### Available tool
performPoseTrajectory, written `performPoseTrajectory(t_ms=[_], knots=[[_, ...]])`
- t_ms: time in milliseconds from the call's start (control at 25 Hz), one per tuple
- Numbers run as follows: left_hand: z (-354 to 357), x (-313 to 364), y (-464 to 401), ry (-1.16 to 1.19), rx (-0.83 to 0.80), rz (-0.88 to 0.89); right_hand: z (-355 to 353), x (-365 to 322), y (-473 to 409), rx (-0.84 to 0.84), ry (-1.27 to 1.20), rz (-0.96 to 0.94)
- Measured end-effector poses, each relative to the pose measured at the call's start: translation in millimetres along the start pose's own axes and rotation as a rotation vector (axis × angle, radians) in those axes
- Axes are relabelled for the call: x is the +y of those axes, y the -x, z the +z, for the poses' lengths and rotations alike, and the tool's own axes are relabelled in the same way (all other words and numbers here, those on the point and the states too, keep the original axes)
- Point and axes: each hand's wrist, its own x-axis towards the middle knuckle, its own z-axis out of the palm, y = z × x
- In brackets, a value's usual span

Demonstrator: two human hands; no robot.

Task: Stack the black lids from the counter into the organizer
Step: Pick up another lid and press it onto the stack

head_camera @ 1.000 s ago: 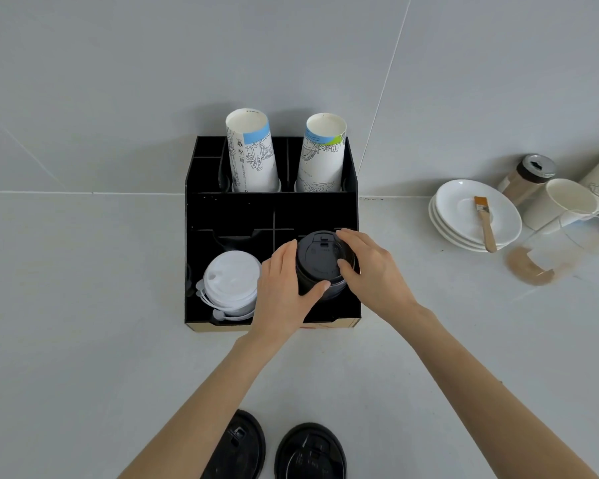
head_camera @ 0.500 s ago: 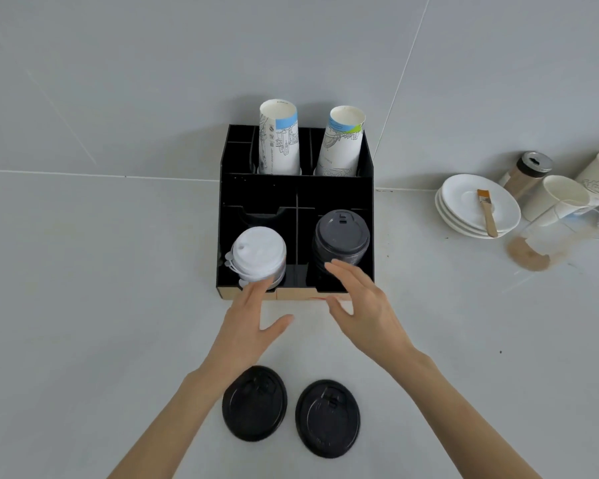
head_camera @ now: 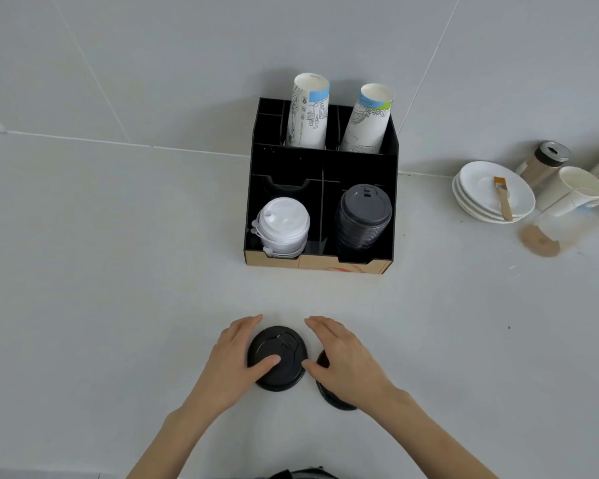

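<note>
No text can be read: print on the cups and the organizer front is too small.

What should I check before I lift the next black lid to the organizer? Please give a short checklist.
1. Left hand on the near black lid: ok, thumb rests on top.
2. Lid gripped firmly: cannot tell.
3. Right hand free of the second lid: not ok, it covers it.
4. Black lid stack sits straight in the organizer: ok.
5. Room above the stack: ok.
</note>
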Motion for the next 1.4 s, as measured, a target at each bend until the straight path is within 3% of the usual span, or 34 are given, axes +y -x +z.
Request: performPoseTrajectory(t_ms=[280,800,1400], knots=[[5,-15,19,-0.057,-0.06,-0.001,31,-5,8,0.017,0.051,0.016],[9,-14,8,-0.124,-0.068,0.1,27,-1,-1,0.03,-0.019,-0.012],[0,57,-42,-0.052,0.1,0.28,-52,25,-13,0.267,-0.17,-0.074]])
